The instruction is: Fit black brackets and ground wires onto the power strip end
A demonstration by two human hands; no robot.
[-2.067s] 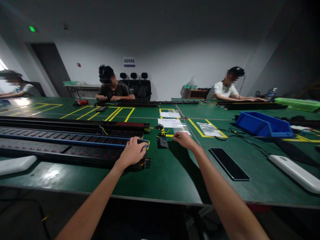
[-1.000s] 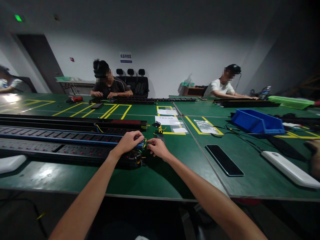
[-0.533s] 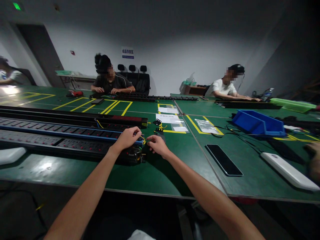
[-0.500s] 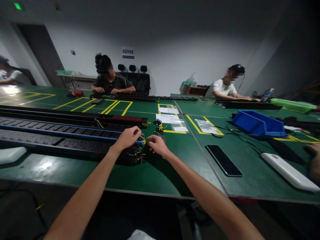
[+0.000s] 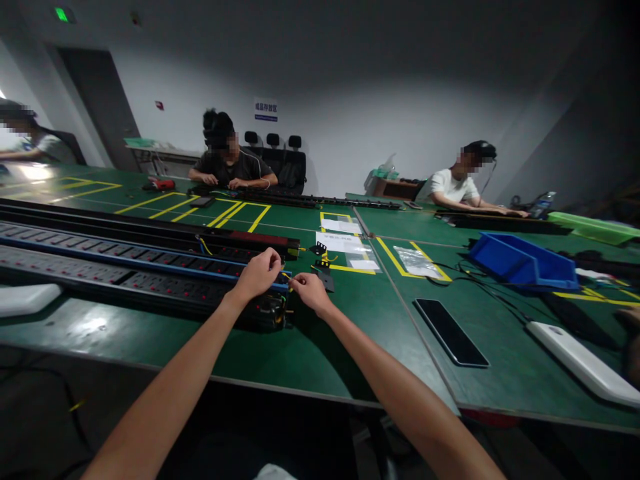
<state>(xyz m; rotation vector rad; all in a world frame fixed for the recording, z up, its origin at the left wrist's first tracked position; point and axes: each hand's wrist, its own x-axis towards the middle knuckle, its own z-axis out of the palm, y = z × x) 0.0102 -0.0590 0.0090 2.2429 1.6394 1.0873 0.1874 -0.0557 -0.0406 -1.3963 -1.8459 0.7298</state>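
Long black power strips with rows of sockets lie side by side. My left hand rests on the right end of the blue-edged power strip, its fingers curled in a pinch; what lies between the fingertips is hidden. Just right of that end, my right hand pinches a thin yellow wire coming out of the strip. The nearer power strip has loose wires at its open end, below my hands. Black perforated brackets lie beyond my right hand.
A black phone, a white power bank and a blue bin are on the green table to the right. Papers lie within yellow tape. A white device sits left. Co-workers sit across the table.
My right hand has moved slightly left, and its fingers have closed at the strip's end by the yellow wire. My left hand stays at the strip. The view has shifted a little.
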